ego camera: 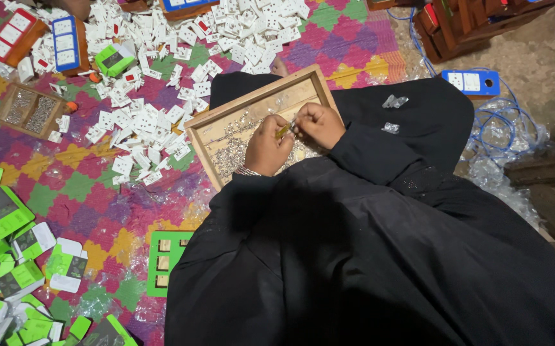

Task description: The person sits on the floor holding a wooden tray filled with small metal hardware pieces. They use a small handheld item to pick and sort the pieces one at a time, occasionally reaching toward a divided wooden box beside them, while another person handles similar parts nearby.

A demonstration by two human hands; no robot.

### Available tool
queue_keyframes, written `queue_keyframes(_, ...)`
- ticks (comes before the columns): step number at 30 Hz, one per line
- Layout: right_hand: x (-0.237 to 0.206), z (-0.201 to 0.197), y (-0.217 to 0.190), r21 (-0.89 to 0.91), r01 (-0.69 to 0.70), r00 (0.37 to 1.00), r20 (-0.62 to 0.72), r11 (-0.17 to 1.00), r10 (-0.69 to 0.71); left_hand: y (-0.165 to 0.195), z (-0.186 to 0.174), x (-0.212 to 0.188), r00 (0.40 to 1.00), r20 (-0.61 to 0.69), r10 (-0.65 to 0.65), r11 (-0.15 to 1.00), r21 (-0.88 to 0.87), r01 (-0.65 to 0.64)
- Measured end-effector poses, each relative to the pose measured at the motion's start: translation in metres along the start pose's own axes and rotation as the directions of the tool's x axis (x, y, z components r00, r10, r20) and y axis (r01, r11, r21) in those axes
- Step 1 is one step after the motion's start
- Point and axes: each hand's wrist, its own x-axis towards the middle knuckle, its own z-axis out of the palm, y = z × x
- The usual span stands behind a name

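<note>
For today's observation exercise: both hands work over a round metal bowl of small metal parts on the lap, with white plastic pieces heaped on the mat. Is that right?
Not quite. In the head view, the hands work over a rectangular wooden tray, not a round metal bowl. The rest stands.

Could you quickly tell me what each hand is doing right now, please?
Left hand: closed on a small yellowish part.
Right hand: closed, pinching something tiny.

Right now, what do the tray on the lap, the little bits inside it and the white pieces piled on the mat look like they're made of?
Tray: pale unfinished wood, going by its plain matte frame. Small bits inside: probably metal, silvery and glinting. White pieces: likely moulded plastic, smooth and uniform. The left hand and right hand pinch a small yellowish part, possibly brass.
</note>
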Motion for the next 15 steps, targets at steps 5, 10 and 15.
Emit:
queue_keyframes(5,0.003,-0.003,-0.003,0.079,0.052,0.996,-0.074,0.995,-0.047,0.004,-0.001,-0.005,0.971,-0.044,0.235,0.965,0.127,-0.228)
queue_keyframes(10,0.002,-0.011,-0.002,0.034,0.062,0.995,-0.085,0.997,-0.059,0.007,0.0,-0.009,0.99,0.028,0.14,0.969,0.2,-0.143)
queue_keyframes(15,0.001,-0.012,-0.002,0.109,0.109,0.993,-0.062,0.988,-0.102,0.006,0.002,-0.007,0.994,0.0,0.114,0.973,0.204,-0.111)
